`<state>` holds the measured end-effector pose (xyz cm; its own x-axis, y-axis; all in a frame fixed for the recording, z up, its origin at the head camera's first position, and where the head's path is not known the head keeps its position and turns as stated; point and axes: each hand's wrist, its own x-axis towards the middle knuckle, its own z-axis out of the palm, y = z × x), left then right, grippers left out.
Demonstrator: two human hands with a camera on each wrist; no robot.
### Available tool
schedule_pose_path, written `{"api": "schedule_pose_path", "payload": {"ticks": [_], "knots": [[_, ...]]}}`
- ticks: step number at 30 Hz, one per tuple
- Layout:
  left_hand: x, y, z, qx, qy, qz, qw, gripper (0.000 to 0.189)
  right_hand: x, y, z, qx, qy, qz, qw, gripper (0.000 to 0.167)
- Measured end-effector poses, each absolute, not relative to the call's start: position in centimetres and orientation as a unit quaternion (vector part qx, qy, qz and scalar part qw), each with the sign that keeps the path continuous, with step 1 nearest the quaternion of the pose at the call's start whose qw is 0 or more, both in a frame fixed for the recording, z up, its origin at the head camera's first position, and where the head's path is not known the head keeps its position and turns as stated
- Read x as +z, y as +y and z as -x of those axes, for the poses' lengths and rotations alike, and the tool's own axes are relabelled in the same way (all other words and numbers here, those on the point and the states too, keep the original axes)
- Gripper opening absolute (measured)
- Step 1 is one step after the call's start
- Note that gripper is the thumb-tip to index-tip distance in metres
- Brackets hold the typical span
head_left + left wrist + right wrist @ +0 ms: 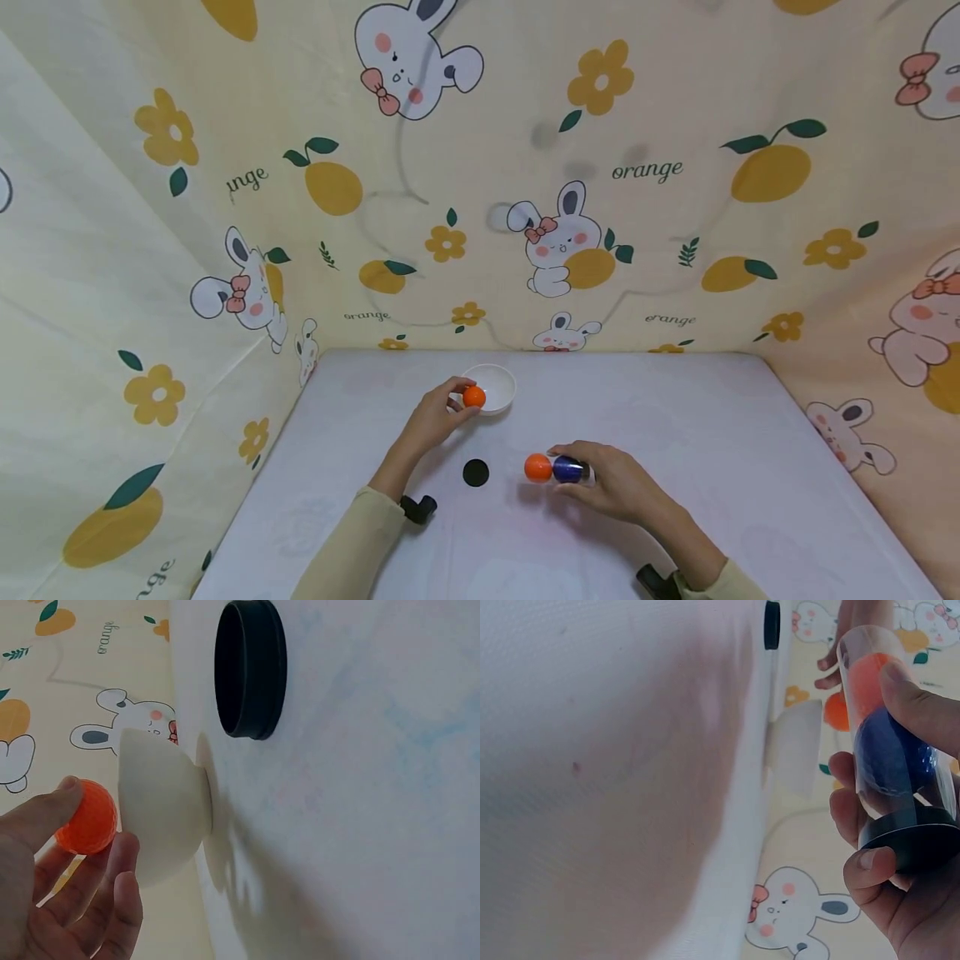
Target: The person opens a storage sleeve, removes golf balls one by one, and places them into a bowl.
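Observation:
My left hand (435, 417) pinches an orange ball (88, 819) between thumb and fingers, right at the rim of a white bowl (161, 810). My right hand (617, 483) grips a clear tube (859, 652) with a black base (911, 838), its fingers and thumb wrapped round the sides. Inside the tube, a dark blue ball (889, 754) sits nearer the base, and a second orange ball (537, 468) lies beyond it toward the far end. In the head view the tube is tipped on its side above the table, that far end pointing left.
A round black cap (476, 472) lies on the white-covered table (697, 417) between the hands, nearer the left forearm. The bowl stands toward the back of the table. A patterned cloth (495, 167) with rabbits and oranges hangs behind and at both sides.

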<state>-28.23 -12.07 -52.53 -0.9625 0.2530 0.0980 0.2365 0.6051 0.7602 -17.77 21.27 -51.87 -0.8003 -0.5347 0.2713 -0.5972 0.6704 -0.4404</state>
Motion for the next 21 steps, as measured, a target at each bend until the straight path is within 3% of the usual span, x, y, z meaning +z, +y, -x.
{"api": "schedule_pose_path", "payload": {"ticks": [21], "knots": [[-53.1,-11.3,29.4,0.404,0.905,-0.131,0.018,0.046,-51.9,21.6,17.6,0.255,-0.918,-0.299,0.056,0.050]]}}
